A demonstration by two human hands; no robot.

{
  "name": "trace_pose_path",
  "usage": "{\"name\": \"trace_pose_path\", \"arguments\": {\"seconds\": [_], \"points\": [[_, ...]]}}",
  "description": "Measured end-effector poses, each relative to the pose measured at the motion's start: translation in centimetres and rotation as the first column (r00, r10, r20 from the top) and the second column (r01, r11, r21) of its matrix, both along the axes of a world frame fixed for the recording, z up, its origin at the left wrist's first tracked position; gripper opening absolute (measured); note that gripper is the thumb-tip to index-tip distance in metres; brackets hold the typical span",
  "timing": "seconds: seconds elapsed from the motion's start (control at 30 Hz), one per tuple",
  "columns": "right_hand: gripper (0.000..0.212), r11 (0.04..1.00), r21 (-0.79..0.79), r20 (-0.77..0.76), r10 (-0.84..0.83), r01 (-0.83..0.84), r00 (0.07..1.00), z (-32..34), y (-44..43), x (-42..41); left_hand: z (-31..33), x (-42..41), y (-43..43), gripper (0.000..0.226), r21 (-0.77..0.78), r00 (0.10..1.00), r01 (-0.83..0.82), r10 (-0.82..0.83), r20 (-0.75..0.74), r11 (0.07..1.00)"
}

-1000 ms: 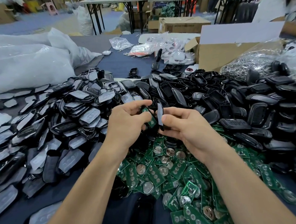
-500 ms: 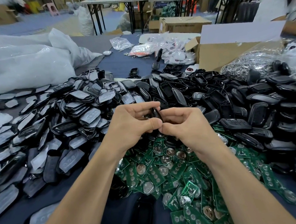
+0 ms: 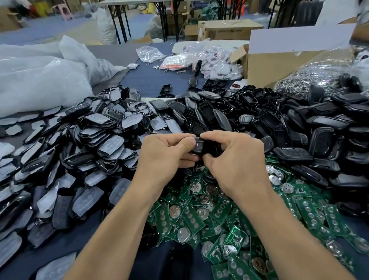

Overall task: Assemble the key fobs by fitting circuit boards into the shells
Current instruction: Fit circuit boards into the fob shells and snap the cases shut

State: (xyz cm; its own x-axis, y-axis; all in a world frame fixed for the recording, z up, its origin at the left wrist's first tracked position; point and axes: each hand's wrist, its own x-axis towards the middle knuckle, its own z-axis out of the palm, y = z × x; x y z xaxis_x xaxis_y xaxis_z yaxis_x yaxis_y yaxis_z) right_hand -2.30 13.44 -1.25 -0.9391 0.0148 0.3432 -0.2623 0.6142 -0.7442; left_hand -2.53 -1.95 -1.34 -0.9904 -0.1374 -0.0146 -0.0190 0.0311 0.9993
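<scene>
Pinching black key fob [image 3: 201, 148] between left hand [image 3: 166, 154] and right hand [image 3: 233, 158], fingers curled tight.

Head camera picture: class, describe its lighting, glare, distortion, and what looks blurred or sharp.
Head view: soft, even light, no hard shadows. Head view: pale sheen on the plastic bag. Head view: the wide lens stretches the forearms and bends the edges. Head view: the key fob in the left hand and right hand is sharp; the person top right is blurred.

bright, even overhead light, soft shadows, wide-angle bending at edges, blurred far background.
</scene>
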Motion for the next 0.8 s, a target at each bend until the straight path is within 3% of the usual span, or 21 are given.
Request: {"name": "trace_pose_path", "arguments": {"seconds": [0.23, 0.5, 0.6, 0.7, 0.8], "points": [[0.048, 1.0, 0.002, -0.033, 0.011, -0.011, 0.999, 0.03, -0.05, 0.09, 0.36, 0.17, -0.27, 0.014, 0.093, 1.0, -0.006, 0.006, -0.008, 0.996], [0.047, 1.0, 0.01, -0.088, 0.015, -0.014, 0.996, -0.28, 0.55, -0.42, 0.51, 0.54, -0.13, 0.058, 0.171, 1.0, 0.015, -0.017, 0.011, 0.985], [0.047, 1.0, 0.006, -0.101, 0.018, -0.017, 0.995, -0.18, 0.5, -0.33, 0.61, 0.46, -0.09, 0.049, 0.165, 1.0, 0.009, -0.01, 0.003, 0.986], [0.048, 0.999, 0.014, -0.124, 0.03, -0.029, 0.992, 0.01, 0.43, -0.12, 0.58, 0.44, 0.2, 0.02, 0.105, 0.999, -0.008, 0.012, -0.032, 0.994], [0.048, 0.998, 0.022, -0.151, 0.056, -0.054, 0.987, 0.02, 0.2, 0.12, 0.41, 0.38, 0.21, 0.024, 0.043, 0.994, -0.053, 0.057, -0.091, 0.998]]}}
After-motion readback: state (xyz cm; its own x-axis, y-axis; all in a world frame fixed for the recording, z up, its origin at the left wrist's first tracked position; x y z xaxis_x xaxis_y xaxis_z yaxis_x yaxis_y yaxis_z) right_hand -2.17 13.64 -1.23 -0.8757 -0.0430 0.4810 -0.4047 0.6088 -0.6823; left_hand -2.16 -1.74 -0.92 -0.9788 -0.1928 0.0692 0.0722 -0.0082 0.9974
